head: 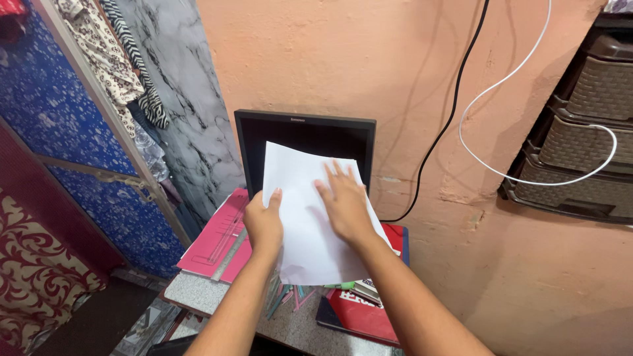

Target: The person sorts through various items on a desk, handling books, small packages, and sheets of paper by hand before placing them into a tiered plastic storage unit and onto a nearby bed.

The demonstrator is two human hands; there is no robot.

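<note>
A white sheet of paper (300,191) leans over the clutter on a small table, its top edge in front of a black monitor (304,135). My left hand (264,221) grips the sheet's left edge, thumb on top. My right hand (344,203) lies flat on the sheet with fingers spread, pressing on its middle. The lower edge of the sheet covers several coloured pens (285,298) and books beneath.
A pink folder (217,237) with a metal ruler (229,256) lies left on the stone tabletop (191,291). A red book (359,315) sits at front right. Black cable (448,118) and white cable (521,79) hang on the peach wall. Brown wicker drawers (583,125) stand right; clothes hang upper left.
</note>
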